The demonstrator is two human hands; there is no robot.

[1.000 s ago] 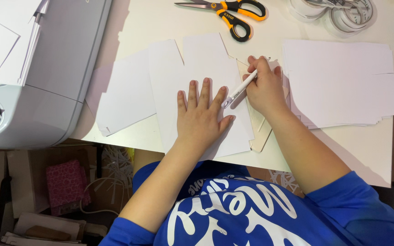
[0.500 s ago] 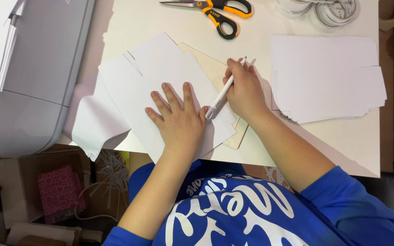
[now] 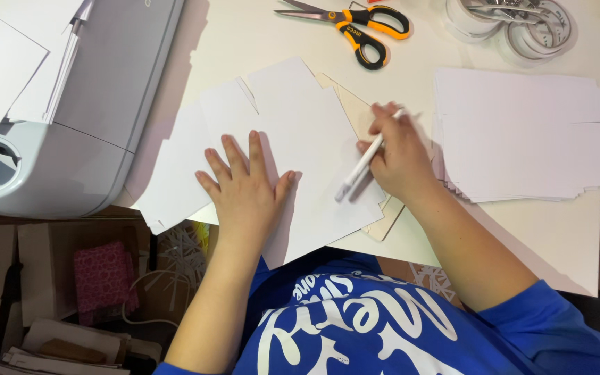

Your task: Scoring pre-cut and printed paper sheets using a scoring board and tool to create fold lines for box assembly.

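Left hand [image 3: 244,187] lies flat, fingers spread, pressing on a white cut-out card sheet [image 3: 300,139] near the table's [image 3: 244,35] front edge. Right hand [image 3: 397,156] is closed around a white pen-like tool [image 3: 362,167], its tip resting on the same sheet just beside the left thumb. A thin tan board [image 3: 355,111] shows under the sheet. To the right lies a stack of white card [image 3: 522,139]. To the left stands a grey machine [image 3: 98,97]. Farther back lie orange-handled scissors [image 3: 355,24] and clear tape rolls [image 3: 522,24].
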